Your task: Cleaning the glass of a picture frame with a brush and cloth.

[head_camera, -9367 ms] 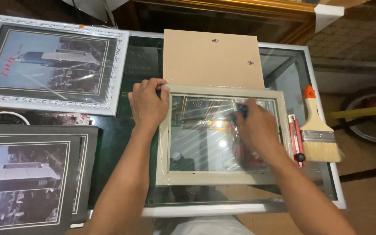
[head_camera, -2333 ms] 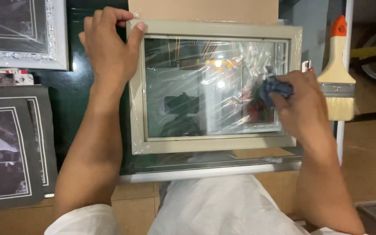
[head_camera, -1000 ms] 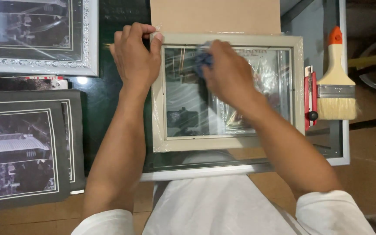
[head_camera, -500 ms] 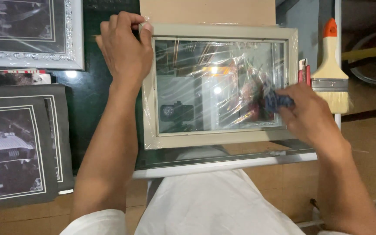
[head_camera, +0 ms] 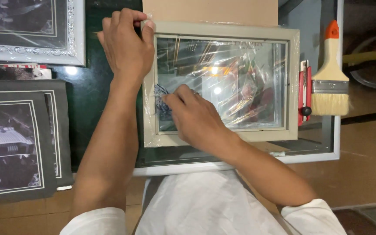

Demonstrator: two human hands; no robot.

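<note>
While plastic wraps it, grey frame [head_camera: 223, 30] (glass inside) under both hands.

Beige frame [head_camera: 292, 82]; blue cloth [head_camera: 160, 93]; orange-tipped brush [head_camera: 330, 78]

My left hand [head_camera: 127, 48] sits on the far-left corner of the picture frame [head_camera: 223, 29], which lies on the table [head_camera: 323, 150] in front of me. My right hand [head_camera: 196, 119] is over the frame's near-left part, with the cloth [head_camera: 159, 93] under its fingers. A board [head_camera: 209, 11] lies just beyond the frame. To the right lie 2 tools: a cutter [head_camera: 303, 93], then a brush [head_camera: 330, 82]. To the left lie 2 pictures: a framed picture [head_camera: 31, 30] far, a matted picture [head_camera: 18, 139] near.
</note>
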